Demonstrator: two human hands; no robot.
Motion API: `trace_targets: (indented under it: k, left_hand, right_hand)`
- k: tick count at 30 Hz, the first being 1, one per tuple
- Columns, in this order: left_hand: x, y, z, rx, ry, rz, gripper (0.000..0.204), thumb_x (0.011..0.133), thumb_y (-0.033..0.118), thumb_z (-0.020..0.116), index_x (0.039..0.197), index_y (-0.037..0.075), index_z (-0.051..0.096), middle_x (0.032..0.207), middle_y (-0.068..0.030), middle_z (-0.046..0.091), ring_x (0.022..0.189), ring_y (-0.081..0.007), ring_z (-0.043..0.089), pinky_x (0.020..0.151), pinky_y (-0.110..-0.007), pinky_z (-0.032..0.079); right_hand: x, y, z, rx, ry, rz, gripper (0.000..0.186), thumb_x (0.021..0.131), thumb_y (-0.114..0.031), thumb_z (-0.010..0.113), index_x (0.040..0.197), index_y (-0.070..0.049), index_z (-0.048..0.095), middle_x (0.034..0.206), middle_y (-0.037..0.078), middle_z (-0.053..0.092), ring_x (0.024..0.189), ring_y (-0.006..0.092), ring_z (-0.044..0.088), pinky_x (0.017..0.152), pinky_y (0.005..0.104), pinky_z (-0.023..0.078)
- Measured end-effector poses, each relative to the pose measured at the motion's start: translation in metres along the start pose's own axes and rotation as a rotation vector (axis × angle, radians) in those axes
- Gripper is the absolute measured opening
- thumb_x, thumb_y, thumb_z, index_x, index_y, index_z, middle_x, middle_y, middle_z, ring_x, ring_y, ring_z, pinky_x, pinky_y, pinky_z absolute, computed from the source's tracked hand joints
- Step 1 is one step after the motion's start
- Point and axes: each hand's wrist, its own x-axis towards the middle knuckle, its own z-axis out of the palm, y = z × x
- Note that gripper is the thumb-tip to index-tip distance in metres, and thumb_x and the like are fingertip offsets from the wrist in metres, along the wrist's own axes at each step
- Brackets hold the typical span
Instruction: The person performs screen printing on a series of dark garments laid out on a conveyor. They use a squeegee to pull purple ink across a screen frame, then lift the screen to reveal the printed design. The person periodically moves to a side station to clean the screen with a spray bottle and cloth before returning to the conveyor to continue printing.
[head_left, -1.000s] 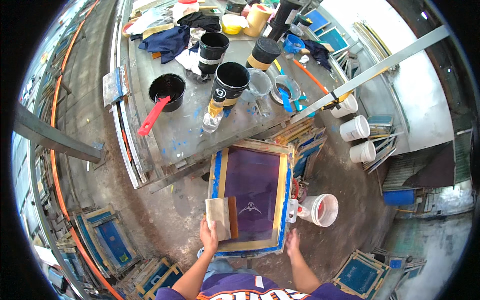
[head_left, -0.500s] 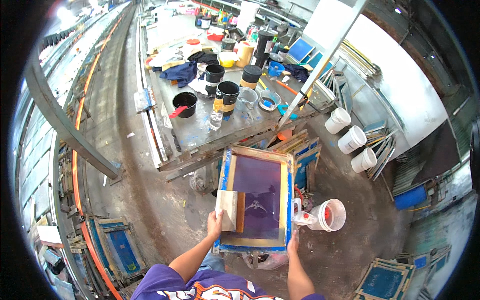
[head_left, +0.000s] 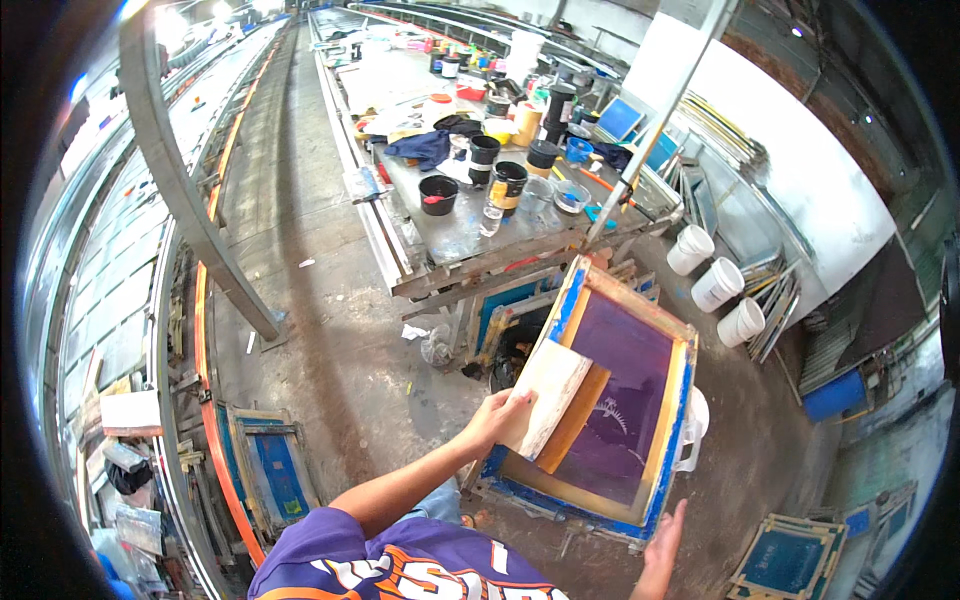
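Note:
A screen printing frame (head_left: pixel 640 370), wooden with blue tape along its edges and a purple mesh, is tilted in front of me. Across its left part lies a squeegee (head_left: pixel 545 395) with a pale wooden handle and an amber blade. My left hand (head_left: pixel 503 416) is closed on the squeegee's handle at the frame's left side; whether its hidden fingers also grip the frame I cannot tell. By the frame's lower right corner, my right hand (head_left: pixel 665 540) has its fingers stretched out and holds nothing. A pale curved mark shows on the mesh.
Ahead stands a metal table (head_left: pixel 460 240) with ink tubs, cups and rags. A slanted metal post (head_left: pixel 650 140) rises at its corner. White buckets (head_left: pixel 717 284) line the right wall. More screen frames lean at left (head_left: pixel 275 470) and lower right (head_left: pixel 785 560). A long rail-edged print table runs left.
The frame and squeegee have swung to the right and tilted in view. My right hand has come off the frame's right edge and opened. The view has turned left.

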Motion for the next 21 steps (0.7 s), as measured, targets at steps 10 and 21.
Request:
trace_targets:
  k: [10,21]
  left_hand:
    - [-0.089,0.172,-0.115,-0.296,0.153,0.243,0.034,0.103,0.029,0.057,0.117,-0.001,0.063,0.105,-0.0049,0.069,0.091,-0.0103,0.066,0.079,-0.027,0.053]
    - [-0.197,0.297,-0.364,-0.201,0.905,0.459,0.033,0.101,0.032,0.059,0.116,0.003,0.063,0.105,-0.0061,0.069,0.093,-0.0161,0.069,0.079,-0.032,0.057]
  right_hand:
    - [-0.048,-0.079,0.211,0.056,-0.414,-0.211,0.068,0.102,-0.054,0.045,0.137,0.005,0.049,0.135,0.015,0.059,0.121,0.0257,0.058,0.106,0.0386,0.042]
    - [0.002,0.014,0.575,-0.073,-0.758,0.021,0.053,0.103,-0.040,0.053,0.136,0.002,0.054,0.128,0.007,0.064,0.119,0.0156,0.058,0.103,0.0303,0.042]
